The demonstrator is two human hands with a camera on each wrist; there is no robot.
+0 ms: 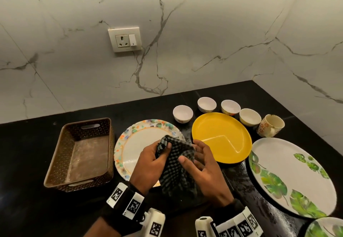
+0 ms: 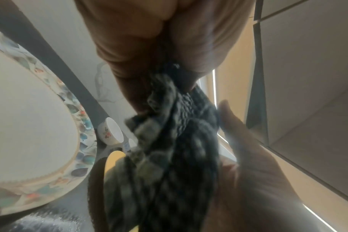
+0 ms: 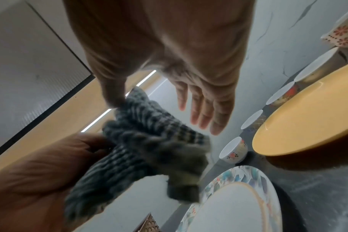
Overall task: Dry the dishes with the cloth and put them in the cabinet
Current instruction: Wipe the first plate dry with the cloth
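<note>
A dark checked cloth hangs bunched between both hands above the counter. My left hand grips its upper end between thumb and fingers, seen close in the left wrist view. My right hand lies against the cloth with its thumb touching the edge and its fingers straight and apart from it. A floral-rimmed plate lies under the left hand, and a yellow plate lies beside the right hand. No cabinet shows in the head view.
Several small white bowls and a patterned mug line the back of the black counter. A large leaf-print plate lies right, another at the bottom corner. A brown basket stands left. Marble walls enclose the corner.
</note>
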